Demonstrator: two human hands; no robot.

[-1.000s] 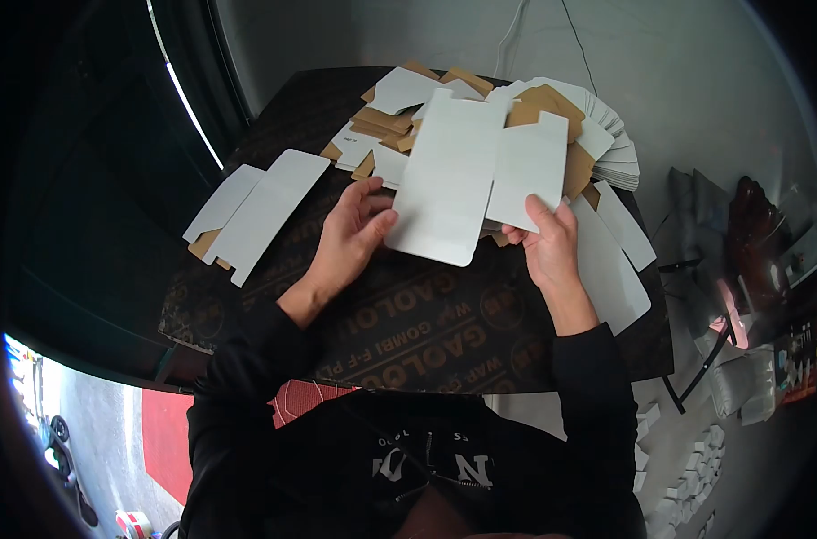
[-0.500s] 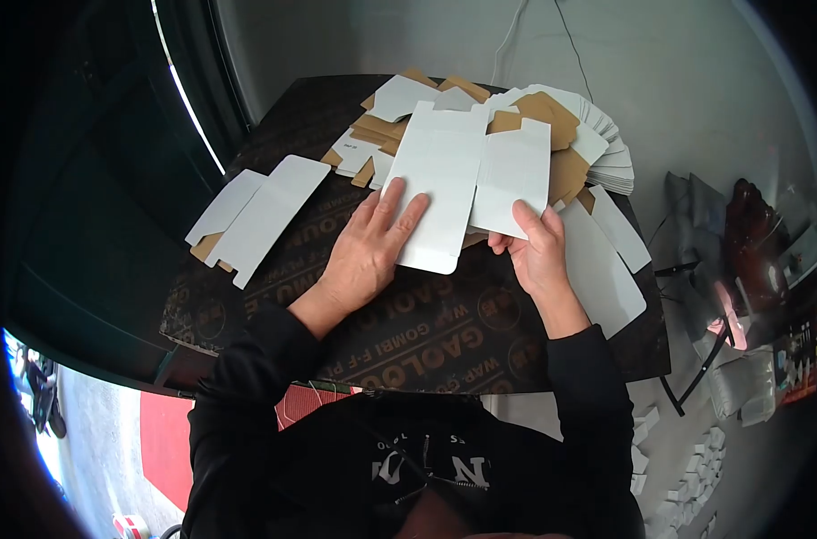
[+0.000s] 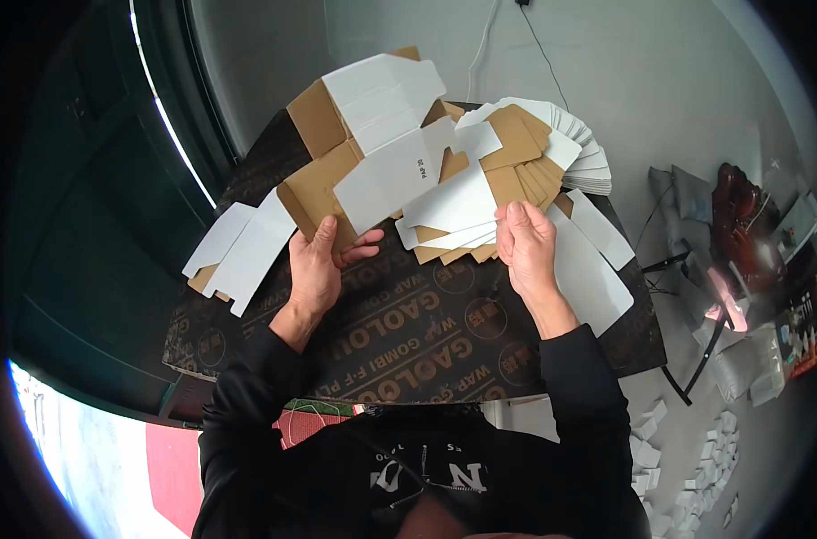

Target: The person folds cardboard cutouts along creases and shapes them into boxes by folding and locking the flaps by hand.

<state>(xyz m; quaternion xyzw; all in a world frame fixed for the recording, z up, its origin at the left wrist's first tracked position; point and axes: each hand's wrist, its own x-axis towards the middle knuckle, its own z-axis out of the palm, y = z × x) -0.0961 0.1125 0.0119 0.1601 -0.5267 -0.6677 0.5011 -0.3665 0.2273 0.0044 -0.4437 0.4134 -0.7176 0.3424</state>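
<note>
My left hand (image 3: pixel 317 269) grips the lower left edge of a partly opened cardboard carton (image 3: pixel 392 184), white outside and brown inside. Its thumb lies on the brown inner face, fingers behind. White panels and brown flaps spread upward from the hand; "PAP 20" is printed on one panel. My right hand (image 3: pixel 527 247) is closed, thumb against curled fingers, in front of the fanned flat cartons (image 3: pixel 462 202). Whether anything is pinched in it cannot be made out. Left of my left hand lies a flat white carton (image 3: pixel 256 251).
The dark printed board table (image 3: pixel 408 332) carries a fanned stack of white cartons (image 3: pixel 579 135) at the back right. More flat cartons (image 3: pixel 588 278) lie at the right edge. Small white boxes (image 3: pixel 705 458) are on the floor at right, below grey cushions (image 3: pixel 687 198).
The flat white carton between both hands is now opened out and held up at the left. My left hand has turned and moved left. My right hand is now apart from that carton, fingers closed.
</note>
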